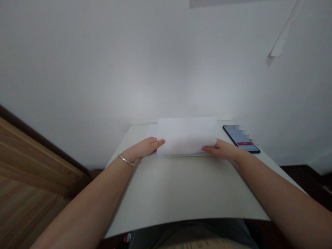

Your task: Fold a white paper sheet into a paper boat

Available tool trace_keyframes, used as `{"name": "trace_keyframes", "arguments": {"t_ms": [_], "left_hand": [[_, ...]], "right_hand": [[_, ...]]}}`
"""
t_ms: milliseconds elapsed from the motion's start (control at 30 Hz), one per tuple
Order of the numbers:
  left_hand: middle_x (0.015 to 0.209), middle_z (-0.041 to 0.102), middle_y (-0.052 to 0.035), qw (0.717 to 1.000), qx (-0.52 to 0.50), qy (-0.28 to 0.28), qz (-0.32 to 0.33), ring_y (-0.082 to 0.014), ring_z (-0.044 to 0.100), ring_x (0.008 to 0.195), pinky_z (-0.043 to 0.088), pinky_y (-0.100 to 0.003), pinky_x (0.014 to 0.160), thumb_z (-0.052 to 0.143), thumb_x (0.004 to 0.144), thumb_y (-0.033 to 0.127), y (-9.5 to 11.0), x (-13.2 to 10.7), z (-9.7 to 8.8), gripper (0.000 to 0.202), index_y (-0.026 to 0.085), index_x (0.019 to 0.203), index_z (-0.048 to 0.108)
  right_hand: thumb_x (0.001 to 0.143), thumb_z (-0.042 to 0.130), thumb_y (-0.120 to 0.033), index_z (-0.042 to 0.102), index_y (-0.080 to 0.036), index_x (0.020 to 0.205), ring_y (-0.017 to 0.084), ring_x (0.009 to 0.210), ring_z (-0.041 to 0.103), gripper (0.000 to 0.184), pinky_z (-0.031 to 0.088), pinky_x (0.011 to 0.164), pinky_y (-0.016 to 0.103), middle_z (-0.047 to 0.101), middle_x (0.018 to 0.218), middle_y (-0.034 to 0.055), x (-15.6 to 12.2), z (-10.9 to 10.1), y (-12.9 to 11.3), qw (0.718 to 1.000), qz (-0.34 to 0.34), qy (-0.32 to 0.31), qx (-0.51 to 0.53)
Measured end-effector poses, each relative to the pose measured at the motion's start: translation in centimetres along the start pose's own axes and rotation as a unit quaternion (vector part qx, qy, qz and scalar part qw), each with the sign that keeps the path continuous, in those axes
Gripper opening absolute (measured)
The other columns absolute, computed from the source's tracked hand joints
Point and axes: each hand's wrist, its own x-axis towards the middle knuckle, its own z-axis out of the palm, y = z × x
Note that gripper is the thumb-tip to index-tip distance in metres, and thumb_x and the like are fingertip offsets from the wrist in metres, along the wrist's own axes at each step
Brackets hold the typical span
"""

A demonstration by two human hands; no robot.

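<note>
A white sheet of paper [186,135] lies folded over at the far end of a white table [181,193], against the wall. My left hand [145,147] grips its left edge, thumb on top of the fold, and a silver bangle [126,160] circles that wrist. My right hand [220,149] holds the right edge near the lower corner, fingers closed on the paper. Another layer of paper shows beneath, sticking out at the left.
A dark phone [241,139] with a lit screen lies on the table just right of the paper. A white wall [145,62] rises right behind the table. A wooden panel [28,166] stands at the left. Dark floor [311,176] shows at the right.
</note>
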Motion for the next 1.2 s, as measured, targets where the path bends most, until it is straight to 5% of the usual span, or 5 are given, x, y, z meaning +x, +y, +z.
{"name": "trace_keyframes", "arguments": {"t_ms": [233, 367, 667, 900, 1200], "left_hand": [[0.052, 0.041, 0.0015, 1.000, -0.014, 0.023, -0.010, -0.0123, 0.036, 0.048, 0.027, -0.025, 0.047, 0.036, 0.081, 0.068, -0.3, 0.3, 0.1, 0.057, 0.019, 0.056, 0.047], [0.057, 0.048, 0.0007, 0.997, 0.004, 0.071, -0.018, -0.0139, 0.042, 0.052, 0.031, -0.025, 0.050, 0.038, 0.081, 0.063, -0.1, 0.5, 0.4, 0.050, 0.018, 0.061, 0.050], [0.099, 0.066, -0.0189, 0.939, 0.298, 0.165, -0.048, -0.0295, 0.060, 0.093, 0.043, -0.039, 0.084, 0.043, 0.086, 0.042, 1.5, 1.1, 2.0, 0.038, 0.010, 0.089, 0.063], [0.109, 0.065, -0.0191, 0.949, 0.271, 0.143, -0.072, -0.0302, 0.058, 0.108, 0.042, -0.038, 0.090, 0.041, 0.088, 0.041, 1.9, 1.2, 2.8, 0.039, 0.010, 0.104, 0.059], [0.124, 0.057, -0.0220, 0.961, 0.189, 0.181, -0.087, -0.0317, 0.052, 0.119, 0.037, -0.042, 0.101, 0.057, 0.080, 0.037, 2.2, 1.3, 3.5, 0.057, 0.005, 0.125, 0.046]], "right_hand": [[0.080, 0.056, -0.046, 0.072, -0.019, 0.094, 0.028, 0.095, 0.067, 0.035, 0.050, 0.089, 0.041, 0.073, 0.101, 0.0079, 0.5, -0.7, 0.9, 0.984, 0.120, -0.088, 0.092], [0.081, 0.055, -0.046, 0.067, -0.019, 0.099, 0.026, 0.098, 0.065, 0.035, 0.050, 0.086, 0.037, 0.072, 0.105, 0.0070, 0.9, -0.3, 0.9, 0.977, 0.131, -0.044, 0.162], [0.083, 0.054, -0.045, 0.059, -0.017, 0.085, 0.020, 0.071, 0.059, 0.028, 0.037, 0.059, 0.028, 0.066, 0.079, 0.0075, 1.7, 0.1, -3.1, 0.954, 0.271, 0.072, -0.109], [0.082, 0.056, -0.041, 0.041, -0.011, 0.137, 0.022, 0.073, 0.060, 0.065, 0.038, 0.062, 0.028, 0.064, 0.078, 0.0059, 1.7, 0.9, -3.3, 0.954, 0.275, 0.092, -0.079], [0.081, 0.058, -0.036, 0.038, -0.015, 0.142, 0.025, 0.084, 0.063, 0.068, 0.044, 0.075, 0.033, 0.067, 0.099, 0.0129, 1.8, 1.3, -3.5, 0.953, 0.270, 0.083, -0.111]]}}
